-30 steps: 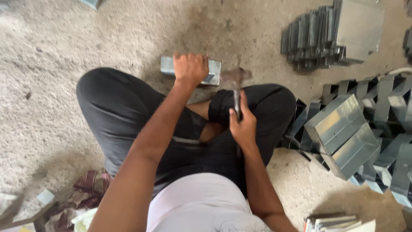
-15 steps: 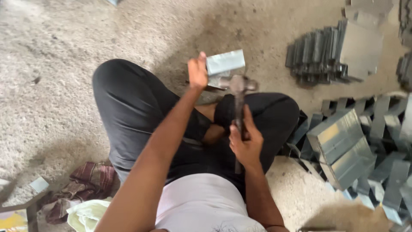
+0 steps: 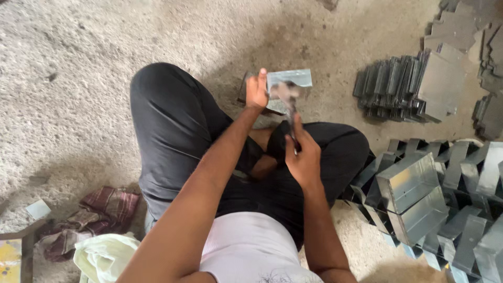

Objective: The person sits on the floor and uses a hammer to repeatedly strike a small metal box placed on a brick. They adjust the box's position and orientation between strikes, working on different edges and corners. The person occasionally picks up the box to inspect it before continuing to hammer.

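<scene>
I sit cross-legged on a concrete floor. My left hand [image 3: 257,90] grips the left end of a small folded sheet-metal piece [image 3: 291,78], lifted above the floor in front of my knees. My right hand [image 3: 302,153] is closed around the handle of a hammer [image 3: 287,97]. The hammer's head is blurred and overlaps the lower edge of the metal piece. A dark flat block [image 3: 246,94] lies on the floor just behind my left hand, mostly hidden.
A row of bent metal pieces [image 3: 390,86] stands on the floor at upper right, with flat sheets [image 3: 445,73] beside it. Folded metal channels [image 3: 419,196] pile up at my right knee. Crumpled cloths [image 3: 97,220] lie at lower left.
My left hand has lifted the metal piece off the floor and turned it upright. The hammer head has risen from knee level up to the piece.
</scene>
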